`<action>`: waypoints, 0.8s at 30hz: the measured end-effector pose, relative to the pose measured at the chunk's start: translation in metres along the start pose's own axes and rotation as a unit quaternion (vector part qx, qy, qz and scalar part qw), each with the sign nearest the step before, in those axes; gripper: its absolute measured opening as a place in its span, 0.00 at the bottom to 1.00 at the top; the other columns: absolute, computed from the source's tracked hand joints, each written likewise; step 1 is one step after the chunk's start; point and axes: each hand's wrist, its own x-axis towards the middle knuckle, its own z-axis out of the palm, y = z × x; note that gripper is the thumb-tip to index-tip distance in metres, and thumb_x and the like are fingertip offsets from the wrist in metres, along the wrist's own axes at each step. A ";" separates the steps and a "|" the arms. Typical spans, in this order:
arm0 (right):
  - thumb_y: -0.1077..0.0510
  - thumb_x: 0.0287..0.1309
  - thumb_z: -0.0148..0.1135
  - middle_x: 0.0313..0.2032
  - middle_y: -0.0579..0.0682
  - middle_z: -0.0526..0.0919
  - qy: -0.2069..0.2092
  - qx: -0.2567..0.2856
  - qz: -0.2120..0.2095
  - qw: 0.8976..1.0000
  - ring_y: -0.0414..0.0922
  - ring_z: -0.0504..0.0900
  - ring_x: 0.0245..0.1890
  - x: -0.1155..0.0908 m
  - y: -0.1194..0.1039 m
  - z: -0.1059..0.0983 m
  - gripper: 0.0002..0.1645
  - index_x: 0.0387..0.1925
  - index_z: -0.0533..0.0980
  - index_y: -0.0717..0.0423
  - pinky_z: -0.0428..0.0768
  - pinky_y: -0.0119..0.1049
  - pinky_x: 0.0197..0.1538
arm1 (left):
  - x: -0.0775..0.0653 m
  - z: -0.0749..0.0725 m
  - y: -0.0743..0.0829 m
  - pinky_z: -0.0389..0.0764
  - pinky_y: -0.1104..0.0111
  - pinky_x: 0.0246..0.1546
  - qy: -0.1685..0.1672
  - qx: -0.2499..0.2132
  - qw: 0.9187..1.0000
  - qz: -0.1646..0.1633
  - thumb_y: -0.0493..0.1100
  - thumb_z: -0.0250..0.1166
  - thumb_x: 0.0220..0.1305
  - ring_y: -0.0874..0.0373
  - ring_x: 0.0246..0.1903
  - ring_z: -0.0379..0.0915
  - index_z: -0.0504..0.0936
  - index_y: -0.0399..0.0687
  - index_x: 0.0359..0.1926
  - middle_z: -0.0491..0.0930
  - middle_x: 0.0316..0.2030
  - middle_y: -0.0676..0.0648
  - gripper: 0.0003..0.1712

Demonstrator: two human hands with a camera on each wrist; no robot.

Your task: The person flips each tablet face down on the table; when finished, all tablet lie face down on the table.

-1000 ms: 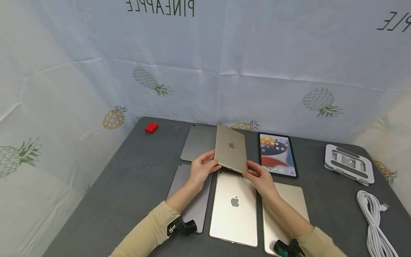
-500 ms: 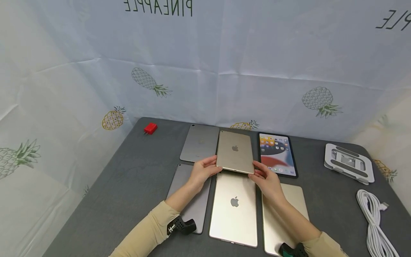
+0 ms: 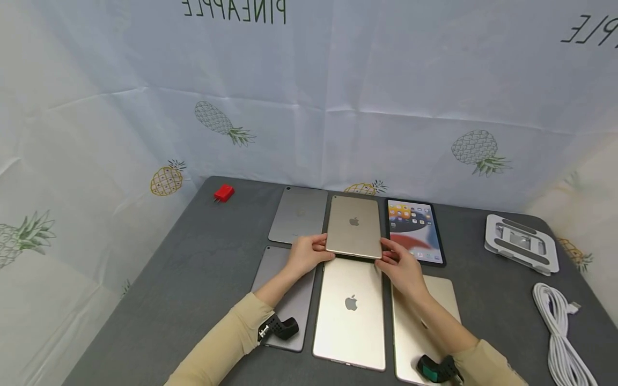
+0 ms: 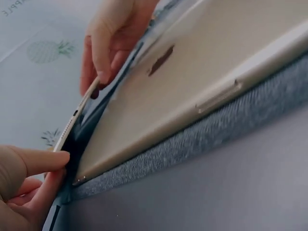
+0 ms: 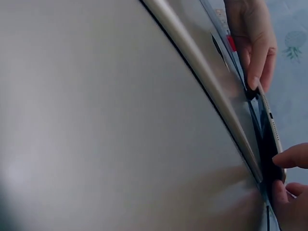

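At the back middle of the table, a gold tablet point(image 3: 354, 236) lies face down between both hands. My left hand point(image 3: 305, 256) pinches its near left corner and my right hand point(image 3: 402, 269) its near right corner. Both wrist views show the near edge of this tablet point(image 4: 74, 115) tilted up from the table, its port visible and the dark screen side beneath. Just in front of it a larger gold tablet point(image 3: 350, 332) lies face down. On the right, another gold tablet point(image 3: 446, 297) lies partly under my right forearm.
Two grey tablets, one at the back point(image 3: 298, 214) and one nearer point(image 3: 285, 300), lie on the left. A lit tablet point(image 3: 415, 230) is at back right. Farther right are a white folding stand point(image 3: 521, 244) and a coiled white cable point(image 3: 560, 332). A red charger point(image 3: 224, 193) sits back left.
The gold tablet was raised and tilted over the back grey tablet a second ago. Both hands have swung it right and lowered it into the gap beside the lit tablet.
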 end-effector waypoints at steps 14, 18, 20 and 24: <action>0.66 0.58 0.63 0.54 0.64 0.76 -0.010 -0.038 0.005 0.999 0.54 0.77 0.54 0.008 0.000 0.002 0.33 0.66 0.68 0.63 0.78 0.24 0.47 | 0.010 -0.001 0.009 0.66 0.76 0.21 0.018 0.198 0.973 0.118 0.32 0.75 0.47 0.68 0.16 0.68 0.75 0.45 0.17 0.75 0.14 0.54 0.15; 0.65 0.58 0.63 0.56 0.63 0.76 -0.013 -0.039 0.006 0.999 0.54 0.76 0.55 0.008 -0.002 0.002 0.34 0.66 0.67 0.63 0.75 0.23 0.47 | 0.009 -0.002 0.015 0.56 0.75 0.19 0.013 0.207 0.971 0.117 0.29 0.73 0.45 0.67 0.14 0.58 0.70 0.45 0.14 0.68 0.10 0.55 0.19; 0.65 0.59 0.62 0.57 0.64 0.75 -0.015 -0.039 0.006 0.999 0.54 0.75 0.56 0.007 -0.003 0.002 0.34 0.67 0.67 0.63 0.76 0.26 0.50 | 0.008 -0.002 0.016 0.56 0.76 0.18 0.013 0.200 0.973 0.112 0.28 0.71 0.45 0.68 0.13 0.58 0.71 0.44 0.15 0.67 0.10 0.55 0.17; 0.65 0.61 0.61 0.60 0.65 0.73 -0.025 -0.037 0.004 0.999 0.56 0.73 0.58 0.005 -0.006 0.003 0.33 0.67 0.65 0.66 0.74 0.41 0.60 | 0.005 0.000 0.019 0.57 0.76 0.18 0.005 0.189 0.977 0.102 0.26 0.68 0.49 0.67 0.14 0.57 0.73 0.41 0.18 0.64 0.12 0.55 0.13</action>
